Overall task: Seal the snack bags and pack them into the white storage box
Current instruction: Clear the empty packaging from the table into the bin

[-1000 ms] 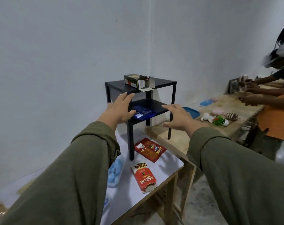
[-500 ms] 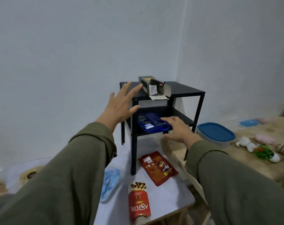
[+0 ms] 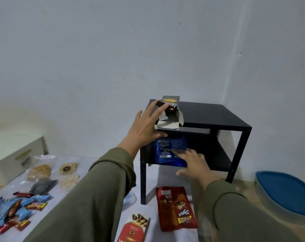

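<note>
A plain, pale grey-white wall (image 3: 113, 49) fills the upper part of the view. At the right it meets a second wall (image 3: 279, 67) in a vertical corner. A small black two-tier stand (image 3: 216, 117) sits on the white table surface (image 3: 167, 177), far and right of centre, close to the wall corner. Its lower shelf (image 3: 216, 158) lies in shadow. The stand casts a soft shadow on the tabletop near its front-left leg (image 3: 143, 182). A bare wooden surface (image 3: 247, 186) adjoins the table at the right. Lighting is dim, even and diffuse.
</note>
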### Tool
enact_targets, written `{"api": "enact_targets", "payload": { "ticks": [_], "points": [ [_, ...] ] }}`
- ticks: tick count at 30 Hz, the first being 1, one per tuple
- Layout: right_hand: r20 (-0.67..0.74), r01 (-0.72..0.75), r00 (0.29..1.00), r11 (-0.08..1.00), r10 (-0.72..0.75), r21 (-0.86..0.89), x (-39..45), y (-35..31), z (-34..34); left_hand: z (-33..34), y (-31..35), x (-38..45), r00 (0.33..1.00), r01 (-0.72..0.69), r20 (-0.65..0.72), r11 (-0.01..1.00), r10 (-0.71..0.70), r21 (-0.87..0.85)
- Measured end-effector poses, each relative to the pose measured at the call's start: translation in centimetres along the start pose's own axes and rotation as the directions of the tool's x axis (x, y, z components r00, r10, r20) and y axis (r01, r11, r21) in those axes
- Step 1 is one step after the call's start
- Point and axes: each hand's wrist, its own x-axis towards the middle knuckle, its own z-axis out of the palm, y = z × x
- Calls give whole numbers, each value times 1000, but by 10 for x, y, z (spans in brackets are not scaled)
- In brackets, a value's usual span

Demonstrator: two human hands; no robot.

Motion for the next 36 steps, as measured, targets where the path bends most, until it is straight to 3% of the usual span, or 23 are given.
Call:
{"api": "enact_targets", "payload": {
  "ticks": [10, 22, 32, 36],
  "points": [
    [-42, 60, 997, 998, -59, 33, 10, 10, 20, 8, 7, 10, 986, -108, -118, 991, 117, 81],
    [-79, 36, 996, 997, -31, 62, -3, 3, 7, -6, 4, -9, 990, -74, -118, 996, 79, 45],
    [-138, -5, 990, 999, 11, 43, -49, -77, -21, -70, -36, -76, 975, -110, -203, 990, 91, -89],
    [-101, -58, 993, 998, 60, 24, -74, -122, -25, -106, -69, -112, 977, -95, -204, 988, 68, -123]
  ]
}}
